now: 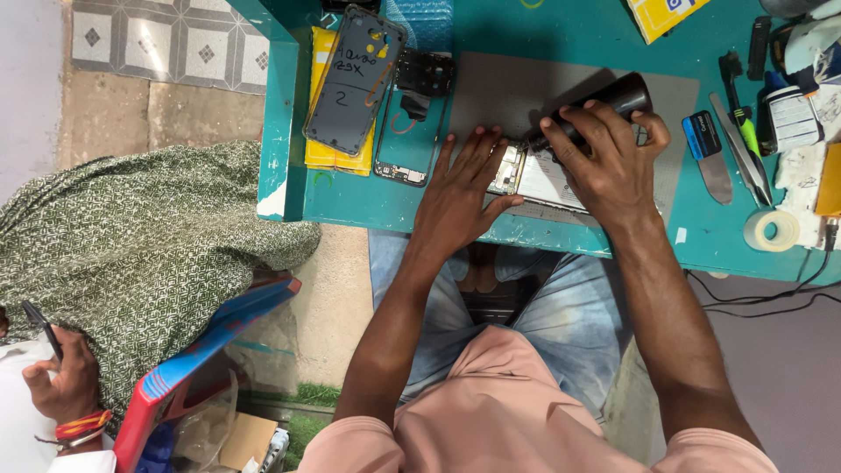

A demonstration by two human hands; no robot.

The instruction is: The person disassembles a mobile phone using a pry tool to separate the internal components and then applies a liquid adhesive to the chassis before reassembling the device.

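At centre frame lies 1 opened phone [539,175] on 1 grey mat [499,92]. To its left sit 1 phone back cover [355,79] over 1 yellow pad [322,156], and 1 bare phone frame [412,131]. At right are 1 roll of tape [771,229], 1 metal spatula [714,171] and 1 pair of tweezers [740,149].

The teal workbench [350,201] stands over a concrete floor with patterned tiles at upper left. Another person's hand [61,381] shows at lower left.

The left hand [460,197] lies flat, fingers spread, pressing the phone's left end. The right hand [609,162] curls its fingers around 1 black cylindrical tool [626,95], tilted onto the phone.
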